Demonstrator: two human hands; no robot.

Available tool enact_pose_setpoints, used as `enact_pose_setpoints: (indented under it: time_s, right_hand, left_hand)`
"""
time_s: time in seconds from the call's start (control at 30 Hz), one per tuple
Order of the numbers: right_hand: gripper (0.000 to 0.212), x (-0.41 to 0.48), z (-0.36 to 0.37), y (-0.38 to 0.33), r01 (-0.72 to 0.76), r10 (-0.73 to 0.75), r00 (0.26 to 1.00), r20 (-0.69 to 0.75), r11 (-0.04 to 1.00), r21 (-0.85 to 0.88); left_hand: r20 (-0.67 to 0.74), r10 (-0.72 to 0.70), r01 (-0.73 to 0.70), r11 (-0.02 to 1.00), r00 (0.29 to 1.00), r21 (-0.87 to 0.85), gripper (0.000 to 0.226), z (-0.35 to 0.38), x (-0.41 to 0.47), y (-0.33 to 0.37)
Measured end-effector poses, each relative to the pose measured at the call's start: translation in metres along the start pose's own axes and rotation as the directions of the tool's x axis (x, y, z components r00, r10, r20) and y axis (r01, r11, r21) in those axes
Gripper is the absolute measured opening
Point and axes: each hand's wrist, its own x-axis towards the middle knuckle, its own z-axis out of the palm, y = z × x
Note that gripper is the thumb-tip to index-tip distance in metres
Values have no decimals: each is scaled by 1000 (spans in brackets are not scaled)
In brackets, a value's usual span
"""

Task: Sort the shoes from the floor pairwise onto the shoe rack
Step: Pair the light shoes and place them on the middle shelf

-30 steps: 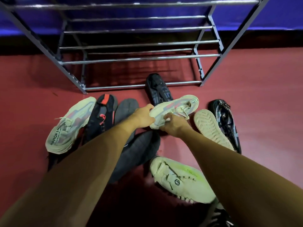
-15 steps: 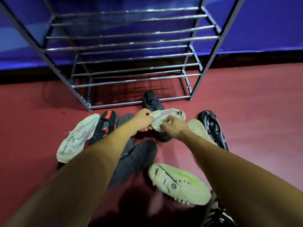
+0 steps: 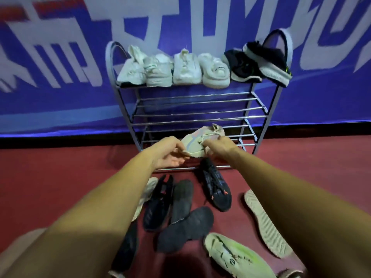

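Pale mate (image 3: 150,187): lower left of centre, on the floor, half hidden behind my left forearm; I judge it the partner of the shoe in hand.
Dark shoes (image 3: 158,203): lower centre, a loose heap, two of them sole-up.
Left hand (image 3: 170,155): centre of frame, fingers closed in a pinch on the near end of the pale sneaker.
Pale sneaker (image 3: 197,140): centre, held clear of the floor in front of the lower rails of the shoe rack (image 3: 192,96), not yet resting on any rail.
Top-shelf shoes (image 3: 174,69): upper centre, four white, then two dark at the right end; the shelves below look bare.
Right hand (image 3: 219,146): just right of centre, fingers clamped on the sneaker's upper at the laces.
Black shoe with orange marks (image 3: 215,189): below the hands, near the rack's foot.
Green-tinted shoe (image 3: 234,257): bottom right of centre.
Upturned pale sole (image 3: 265,221): lower right.
Change: a second ago the sneaker sat low over the heap; now it is raised to shelf height and my view has tipped up.
Meaning: placement is next, I judge, then the mate beside it.
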Motion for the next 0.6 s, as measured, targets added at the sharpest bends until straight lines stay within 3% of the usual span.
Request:
enact_pose_setpoints:
  time_s: [0.1,0.3,0.43,0.5,0.6]
  right_hand:
    - [14,-7,2,-25,37,-37,999,-9,997,65]
    - [17,-4,8,-57,136,-136,991,11,990,45]
    - [20,9,26,-72,205,-208,977,57,978,49]
    - [21,16,38,-76,226,-232,969,84,972,69]
    - [36,28,55,-77,204,-219,972,89,967,153]
  left_hand:
    - [14,2,-1,998,1000,-59,22,-11,-20,12]
    - [67,-110,102,989,992,111,11,-35,-42,37]
    - [-114,78,-76,997,990,26,27,-54,-28,42]
    - [-159,106,-108,994,982,-2,41,-68,-15,42]
    - [-164,120,-121,993,979,5,30,-85,-2,38]
